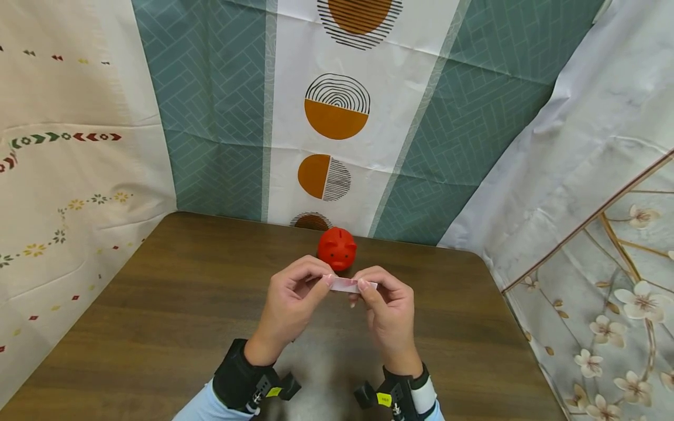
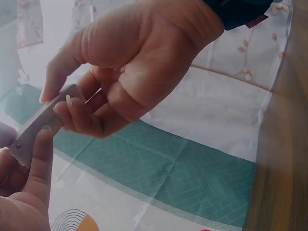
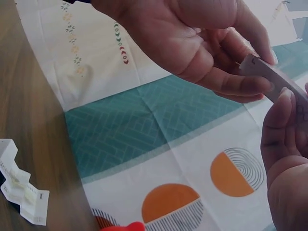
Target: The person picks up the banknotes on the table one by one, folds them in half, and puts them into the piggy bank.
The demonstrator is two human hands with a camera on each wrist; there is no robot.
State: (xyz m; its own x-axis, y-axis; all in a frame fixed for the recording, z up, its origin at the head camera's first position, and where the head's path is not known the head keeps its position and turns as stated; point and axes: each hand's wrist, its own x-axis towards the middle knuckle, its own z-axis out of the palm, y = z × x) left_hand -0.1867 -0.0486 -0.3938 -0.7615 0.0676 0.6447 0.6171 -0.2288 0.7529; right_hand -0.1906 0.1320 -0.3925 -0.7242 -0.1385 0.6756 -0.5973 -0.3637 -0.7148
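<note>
A folded strip of pale pink-and-white paper (image 1: pixel 344 285) stretches between the two hands above the table. My left hand (image 1: pixel 286 304) pinches its left end between thumb and fingers. At the right end, the thumb and fingertips of my right hand (image 1: pixel 387 310) grip it. Dark printed marks show on the strip (image 2: pixel 36 125) in the left wrist view. Just beyond the fingertips a red piggy bank (image 1: pixel 337 248) stands on the table, its face toward me and a slot on top.
The brown wooden table (image 1: pixel 200 304) ends at a patterned cloth backdrop (image 1: pixel 221 117). White cloth with flowers (image 1: pixel 605 327) hangs at the right, and cream cloth (image 1: pixel 79 234) at the left. In the right wrist view, a zigzag-folded printed paper (image 3: pixel 21 185) lies at the left.
</note>
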